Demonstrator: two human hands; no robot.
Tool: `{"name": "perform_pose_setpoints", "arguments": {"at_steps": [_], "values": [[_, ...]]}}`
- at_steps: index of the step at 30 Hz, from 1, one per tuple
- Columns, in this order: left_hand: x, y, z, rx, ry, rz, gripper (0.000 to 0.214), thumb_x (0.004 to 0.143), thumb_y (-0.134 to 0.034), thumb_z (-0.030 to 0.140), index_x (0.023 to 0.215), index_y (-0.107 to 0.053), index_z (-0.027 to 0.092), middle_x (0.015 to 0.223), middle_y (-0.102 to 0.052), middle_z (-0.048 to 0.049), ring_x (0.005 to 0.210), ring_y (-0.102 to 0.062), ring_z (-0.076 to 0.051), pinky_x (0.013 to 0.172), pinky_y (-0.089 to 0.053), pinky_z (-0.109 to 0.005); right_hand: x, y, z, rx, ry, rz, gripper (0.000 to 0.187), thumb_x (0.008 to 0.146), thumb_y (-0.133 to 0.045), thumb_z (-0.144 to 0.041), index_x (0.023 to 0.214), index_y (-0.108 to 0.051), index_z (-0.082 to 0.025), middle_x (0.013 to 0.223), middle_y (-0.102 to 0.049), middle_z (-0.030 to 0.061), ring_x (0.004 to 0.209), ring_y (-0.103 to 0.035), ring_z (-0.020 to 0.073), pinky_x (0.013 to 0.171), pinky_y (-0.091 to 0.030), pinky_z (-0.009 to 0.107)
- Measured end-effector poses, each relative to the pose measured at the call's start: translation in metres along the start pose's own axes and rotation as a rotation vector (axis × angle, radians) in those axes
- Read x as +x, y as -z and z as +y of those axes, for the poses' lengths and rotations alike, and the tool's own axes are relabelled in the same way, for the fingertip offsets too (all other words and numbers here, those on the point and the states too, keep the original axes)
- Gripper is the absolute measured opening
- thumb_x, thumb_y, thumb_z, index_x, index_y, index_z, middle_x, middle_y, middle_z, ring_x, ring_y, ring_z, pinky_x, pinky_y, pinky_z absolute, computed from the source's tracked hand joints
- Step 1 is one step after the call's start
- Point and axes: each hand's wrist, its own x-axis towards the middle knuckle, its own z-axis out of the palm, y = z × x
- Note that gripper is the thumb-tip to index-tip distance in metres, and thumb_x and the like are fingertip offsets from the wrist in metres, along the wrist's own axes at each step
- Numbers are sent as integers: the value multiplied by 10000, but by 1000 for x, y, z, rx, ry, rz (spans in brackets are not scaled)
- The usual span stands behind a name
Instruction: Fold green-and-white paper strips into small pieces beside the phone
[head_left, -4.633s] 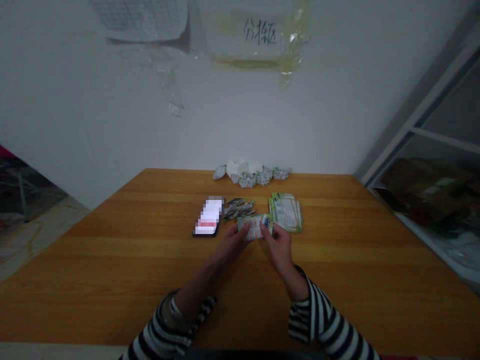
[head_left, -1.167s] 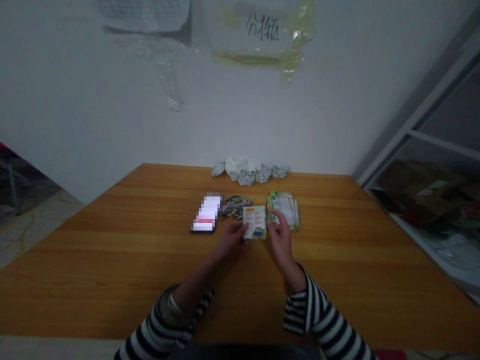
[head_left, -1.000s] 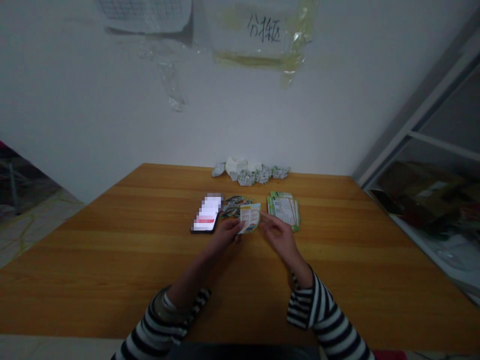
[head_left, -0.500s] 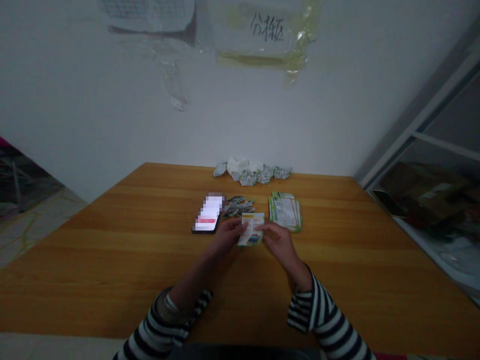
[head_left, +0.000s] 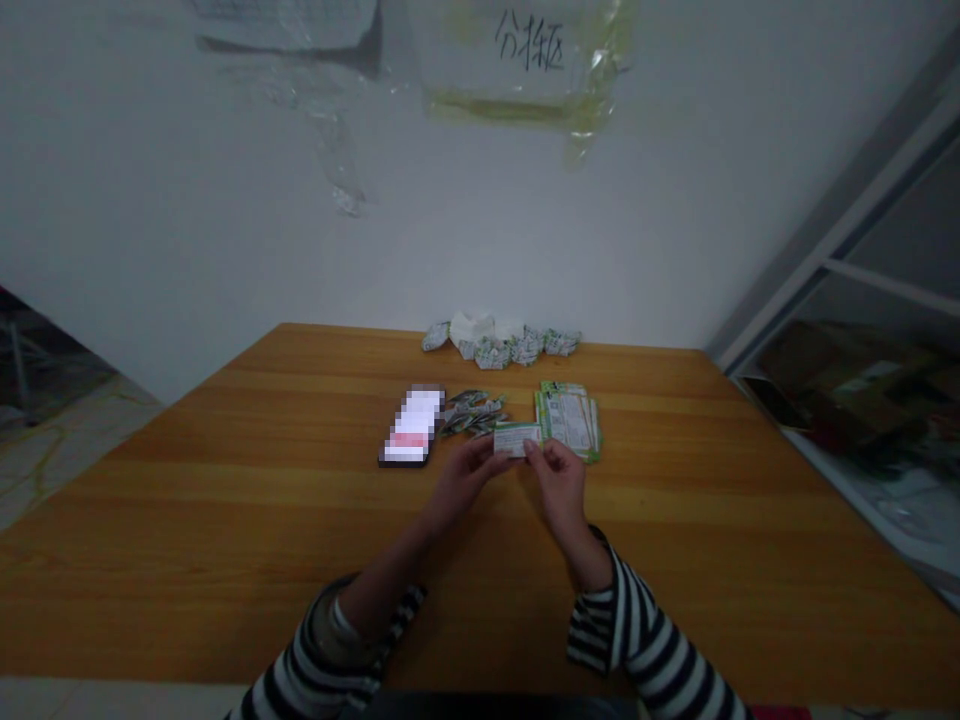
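Observation:
Between my two hands, just above the table, is a small printed paper leaflet (head_left: 516,437) with a green top edge, folded to a wide strip. My left hand (head_left: 466,475) pinches its left side. At its right side my right hand (head_left: 559,475) grips it with thumb and fingers. Behind my right hand lies a stack of green-edged printed sheets (head_left: 571,415). Beyond my left hand is a loose pile of narrow folded paper pieces (head_left: 474,410).
A phone (head_left: 412,425) with a lit, blurred screen lies left of the pile. Several crumpled paper balls (head_left: 493,352) sit along the wooden table's (head_left: 300,500) back edge by the wall. A handwritten sign (head_left: 529,45) is taped above. Shelving (head_left: 832,265) stands at the right.
The leaflet was upright and taller, held by both sides. Now it is folded to a shorter, wider shape, and my hands have shifted slightly right with it.

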Motion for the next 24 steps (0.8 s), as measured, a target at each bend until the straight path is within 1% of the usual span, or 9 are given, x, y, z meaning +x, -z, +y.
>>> {"name": "perform_pose_setpoints", "arguments": {"at_steps": [4,6,9,12,15,20,24], "values": [[1,-2,-5,-3,-14,79,346,755,-730,420,977,-750,154,1050,-747,-91,993,-694,-291,918,-542,-412,-2,-2,-2,12,-4,6,462,786,-650,-510,537,-407,-205,528,-313,-70,512,-292,93,492,-249,228],[1,-4,-6,-12,-8,135,359,743,-736,441,941,-753,142,1000,-757,-87,960,-704,-291,914,-546,-419,-3,-3,-4,17,-4,12,472,784,-649,-505,532,-381,-210,531,-282,-73,510,-273,91,481,-237,227],[0,-6,-7,-9,1,192,406,714,-750,483,906,-751,126,933,-763,-85,914,-714,-289,900,-555,-427,-4,-5,-6,21,-3,19,485,777,-652,-509,524,-362,-214,529,-275,-73,509,-269,90,473,-239,223],[0,-7,-6,1,6,199,442,704,-748,515,894,-747,116,906,-762,-88,885,-719,-285,884,-565,-430,-5,-5,-6,17,-10,20,481,774,-656,-510,526,-372,-212,528,-290,-72,509,-280,91,477,-249,225],[1,-7,-7,11,5,192,449,714,-734,525,907,-748,120,921,-763,-91,889,-718,-288,868,-573,-425,-4,-4,-3,22,-26,11,468,771,-662,-511,537,-391,-209,532,-314,-68,512,-294,92,485,-262,227],[1,-6,-10,14,-6,187,432,744,-716,506,943,-749,124,956,-761,-89,911,-711,-289,869,-573,-416,-4,-4,-1,31,-23,16,458,770,-671,-487,538,-393,-207,536,-324,-66,511,-301,91,486,-266,225],[1,-5,-10,16,-4,185,412,747,-720,487,938,-747,123,953,-760,-81,902,-710,-273,880,-567,-404,-4,-4,0,33,-32,-5,434,775,-671,-468,548,-415,-202,540,-339,-63,518,-319,92,489,-269,224]]}}
